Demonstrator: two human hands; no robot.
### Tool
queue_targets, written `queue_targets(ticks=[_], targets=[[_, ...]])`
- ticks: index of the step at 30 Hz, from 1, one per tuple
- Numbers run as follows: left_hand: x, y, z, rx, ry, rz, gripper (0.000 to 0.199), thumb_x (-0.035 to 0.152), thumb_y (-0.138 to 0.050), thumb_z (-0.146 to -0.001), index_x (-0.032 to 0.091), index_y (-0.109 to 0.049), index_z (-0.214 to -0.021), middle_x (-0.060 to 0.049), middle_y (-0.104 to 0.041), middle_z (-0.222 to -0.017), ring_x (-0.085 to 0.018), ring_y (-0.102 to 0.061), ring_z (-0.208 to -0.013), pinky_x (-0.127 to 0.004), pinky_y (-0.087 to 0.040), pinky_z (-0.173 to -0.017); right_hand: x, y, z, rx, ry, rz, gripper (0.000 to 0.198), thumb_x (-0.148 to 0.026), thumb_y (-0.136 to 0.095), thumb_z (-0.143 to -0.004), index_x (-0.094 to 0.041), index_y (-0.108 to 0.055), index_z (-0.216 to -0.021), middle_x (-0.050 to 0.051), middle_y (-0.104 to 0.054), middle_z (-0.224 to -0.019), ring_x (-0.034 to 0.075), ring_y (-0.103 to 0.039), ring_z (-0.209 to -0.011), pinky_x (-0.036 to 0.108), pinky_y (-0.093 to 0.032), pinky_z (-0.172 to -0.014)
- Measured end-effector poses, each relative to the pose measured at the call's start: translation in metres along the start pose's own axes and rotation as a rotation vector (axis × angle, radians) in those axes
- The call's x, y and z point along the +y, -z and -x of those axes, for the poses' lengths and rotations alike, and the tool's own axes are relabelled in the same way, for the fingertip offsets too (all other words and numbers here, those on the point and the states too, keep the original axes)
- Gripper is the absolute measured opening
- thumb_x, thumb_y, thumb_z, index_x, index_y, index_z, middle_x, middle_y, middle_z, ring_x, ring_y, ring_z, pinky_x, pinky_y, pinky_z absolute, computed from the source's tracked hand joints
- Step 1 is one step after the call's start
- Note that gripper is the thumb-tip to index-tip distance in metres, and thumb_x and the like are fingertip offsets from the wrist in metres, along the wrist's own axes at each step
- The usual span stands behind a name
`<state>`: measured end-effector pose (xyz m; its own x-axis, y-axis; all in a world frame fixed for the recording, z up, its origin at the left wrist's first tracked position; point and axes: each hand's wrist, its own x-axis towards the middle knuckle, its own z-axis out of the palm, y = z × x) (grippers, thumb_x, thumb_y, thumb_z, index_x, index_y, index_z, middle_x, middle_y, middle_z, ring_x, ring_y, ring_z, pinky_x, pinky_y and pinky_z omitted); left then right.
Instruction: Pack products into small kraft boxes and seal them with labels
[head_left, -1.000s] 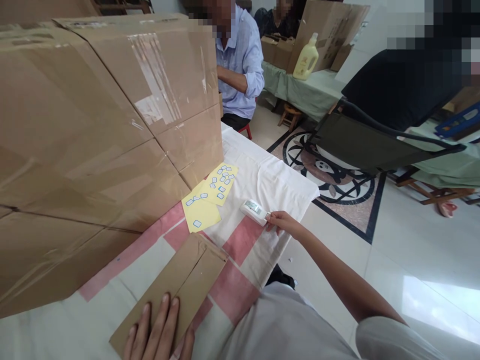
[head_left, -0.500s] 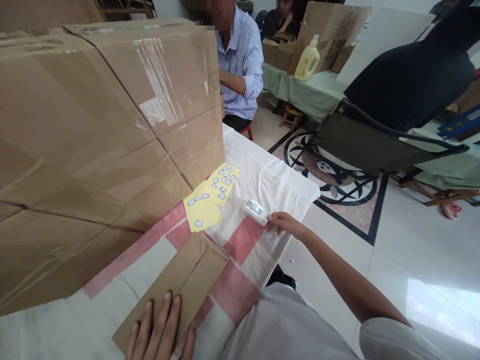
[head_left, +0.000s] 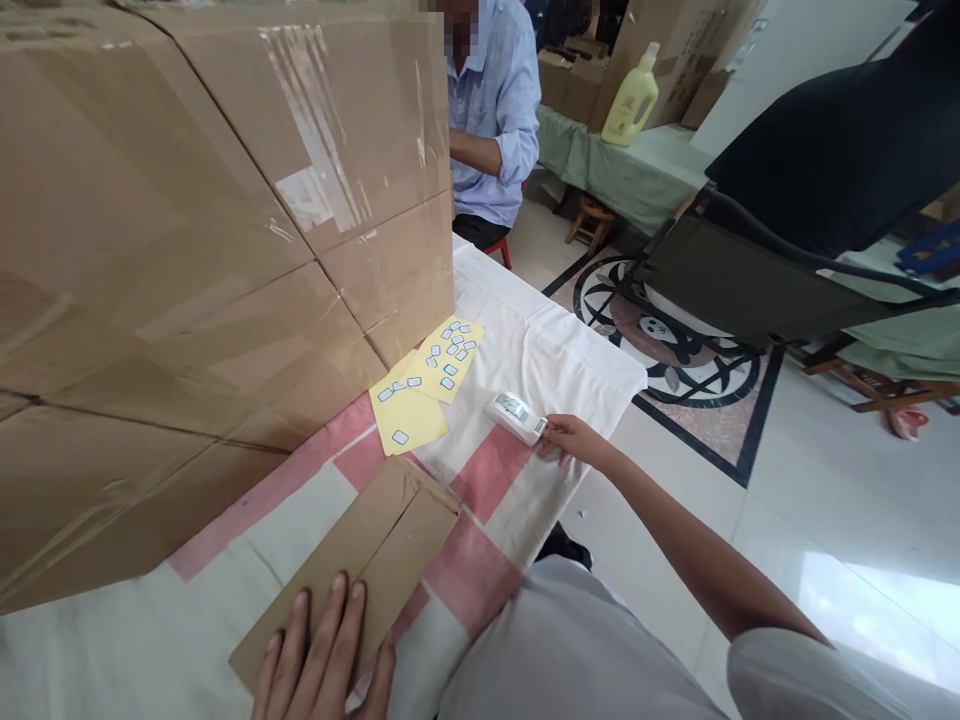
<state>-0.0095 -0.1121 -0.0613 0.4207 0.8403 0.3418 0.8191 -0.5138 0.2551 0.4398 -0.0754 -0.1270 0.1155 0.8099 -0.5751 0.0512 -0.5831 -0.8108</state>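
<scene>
A flat, closed cardboard box (head_left: pixel 375 545) lies slantwise on the cloth-covered table. My left hand (head_left: pixel 319 650) rests on the near half of it, fingers stretched out over the lid; the thumb is partly at its side. On the pink and white cloth to the right is a small white device (head_left: pixel 516 417) with a shiny window on top. My right hand (head_left: pixel 574 442) has curled fingers pinched at its right end; the exact grip is partly hidden. Two yellow sheets (head_left: pixel 412 425) bearing small blue-edged stickers lie between the box and the stacked cartons.
Large taped cartons (head_left: pixel 225 230) form a wall along the left. Beyond them sits a person in a light blue shirt (head_left: pixel 495 110). A yellow bottle (head_left: pixel 631 97) stands on a green-covered table behind. At right, someone in black occupies a folding chair (head_left: pixel 720 270).
The camera view has tilted slightly, so the scene sits a little higher and further right. Both hands, the box and the white device keep about the same places.
</scene>
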Motion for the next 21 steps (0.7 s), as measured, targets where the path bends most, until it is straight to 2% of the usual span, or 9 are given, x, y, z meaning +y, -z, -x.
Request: queue_targets(ticks=[4,6,9,12,14,17,21], targets=[[-0.001,0.005,-0.002,-0.012,-0.054,-0.026,0.074,0.027,-0.066,-0.089,0.027,-0.035,-0.157,-0.009,-0.054,-0.151,-0.030,-0.034,-0.150,-0.049,-0.025,-0.126,-0.016,-0.002,0.022,-0.089,-0.001,0.065,0.044,-0.057,-0.075,-0.079,-0.018,-0.057,-0.075,0.009,-0.073,-0.090,0.024,-0.075,-0.083,0.021,-0.048,-0.048],[0.002,0.009,-0.004,-0.016,-0.061,-0.015,0.072,0.026,-0.065,-0.090,0.025,-0.037,-0.156,-0.009,-0.055,-0.150,-0.029,-0.031,-0.152,-0.046,-0.024,-0.126,-0.035,-0.013,0.043,-0.161,0.030,0.100,0.040,-0.055,-0.071,-0.085,-0.018,-0.058,-0.078,0.006,-0.071,-0.088,0.019,-0.074,-0.073,0.021,-0.044,-0.047],[0.011,0.018,-0.010,0.022,-0.055,0.011,0.063,0.023,-0.067,-0.089,0.022,-0.048,-0.149,-0.011,-0.058,-0.148,-0.031,-0.029,-0.153,-0.049,-0.023,-0.126,-0.069,-0.048,0.077,-0.352,0.191,0.054,0.031,-0.047,-0.066,-0.092,-0.018,-0.058,-0.083,0.003,-0.068,-0.084,0.013,-0.066,-0.062,0.023,-0.045,-0.052],[0.026,0.028,-0.017,0.162,-0.028,0.062,0.052,0.017,-0.071,-0.085,0.023,-0.060,-0.135,-0.012,-0.066,-0.138,-0.034,-0.039,-0.148,-0.057,-0.026,-0.123,-0.100,-0.094,0.104,-0.579,0.300,0.014,0.025,-0.042,-0.063,-0.096,-0.019,-0.058,-0.087,0.003,-0.067,-0.079,0.011,-0.061,-0.061,0.025,-0.049,-0.057],[0.037,0.034,-0.023,0.257,-0.023,0.115,0.045,0.013,-0.072,-0.083,0.022,-0.065,-0.126,-0.011,-0.071,-0.128,-0.033,-0.047,-0.143,-0.060,-0.028,-0.122,-0.114,-0.119,0.114,-0.676,0.361,0.043,0.022,-0.039,-0.062,-0.097,-0.019,-0.058,-0.089,0.002,-0.067,-0.079,0.010,-0.059,-0.061,0.023,-0.048,-0.056],[0.052,0.042,-0.032,0.311,-0.018,0.245,0.039,0.012,-0.069,-0.085,0.022,-0.065,-0.123,-0.008,-0.074,-0.118,-0.030,-0.057,-0.133,-0.057,-0.036,-0.119,-0.124,-0.140,0.121,-0.749,0.459,0.107,0.017,-0.035,-0.063,-0.096,-0.019,-0.060,-0.091,0.002,-0.069,-0.081,0.011,-0.062,-0.066,0.020,-0.045,-0.056],[0.066,0.050,-0.042,0.227,0.056,0.433,0.036,0.026,-0.068,-0.090,0.021,-0.063,-0.125,-0.009,-0.069,-0.116,-0.026,-0.062,-0.119,-0.044,-0.052,-0.102,-0.126,-0.151,0.126,-0.782,0.547,0.194,0.011,-0.031,-0.061,-0.097,-0.021,-0.061,-0.092,0.001,-0.070,-0.084,0.013,-0.065,-0.071,0.022,-0.045,-0.058]])
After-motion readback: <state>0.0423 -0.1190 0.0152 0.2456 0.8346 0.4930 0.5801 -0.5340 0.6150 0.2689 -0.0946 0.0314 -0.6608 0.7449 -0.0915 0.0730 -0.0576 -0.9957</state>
